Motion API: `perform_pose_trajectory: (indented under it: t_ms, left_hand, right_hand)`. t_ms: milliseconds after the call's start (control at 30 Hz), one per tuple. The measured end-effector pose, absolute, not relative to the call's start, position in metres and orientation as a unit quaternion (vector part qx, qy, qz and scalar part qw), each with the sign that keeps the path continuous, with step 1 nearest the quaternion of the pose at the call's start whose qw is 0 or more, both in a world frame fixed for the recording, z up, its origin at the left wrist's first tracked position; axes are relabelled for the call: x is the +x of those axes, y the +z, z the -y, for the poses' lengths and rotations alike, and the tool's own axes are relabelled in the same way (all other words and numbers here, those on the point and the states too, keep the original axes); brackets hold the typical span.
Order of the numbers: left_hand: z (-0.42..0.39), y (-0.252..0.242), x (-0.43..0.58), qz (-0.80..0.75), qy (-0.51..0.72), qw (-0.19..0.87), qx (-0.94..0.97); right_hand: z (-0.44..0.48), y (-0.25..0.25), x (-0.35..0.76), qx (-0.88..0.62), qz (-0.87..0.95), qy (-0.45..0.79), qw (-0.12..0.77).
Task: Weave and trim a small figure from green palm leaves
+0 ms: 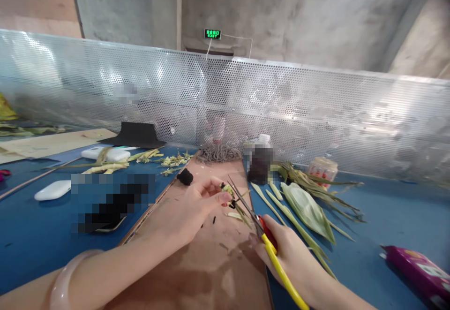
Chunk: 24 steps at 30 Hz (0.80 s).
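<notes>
Between the thumb and fingers of my left hand, a small yellow-green bundle of leaf strips is pinched. Something black, like thread, shows on the bundle, and its thin strips trail down to the right. My right hand grips scissors with red and yellow handles. Their blades point up and left, close beside the bundle; I cannot tell whether they touch it. Beneath both hands lies a brown board, with dark scraps and a pale leaf piece on it.
Right of the board lie green leaves, dried strips, a dark bottle and a purple packet. Grey cord sits at the far end. A phone and white case lie left. A perforated metal screen stands behind.
</notes>
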<state>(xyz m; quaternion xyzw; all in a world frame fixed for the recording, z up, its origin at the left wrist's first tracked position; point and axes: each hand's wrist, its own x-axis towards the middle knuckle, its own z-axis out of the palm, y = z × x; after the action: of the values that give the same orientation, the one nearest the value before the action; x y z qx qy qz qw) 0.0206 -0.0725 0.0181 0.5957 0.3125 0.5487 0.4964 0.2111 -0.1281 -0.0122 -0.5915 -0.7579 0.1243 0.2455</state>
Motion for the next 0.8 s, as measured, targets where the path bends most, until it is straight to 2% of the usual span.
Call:
perform_pose_trajectory:
  t_ms: [800]
  left_hand:
    - [0.059,0.015,0.015,-0.282,0.633,0.451,0.563]
  right_hand:
    - [0.126,-0.015,0.215,-0.594,0.75,0.135,0.258]
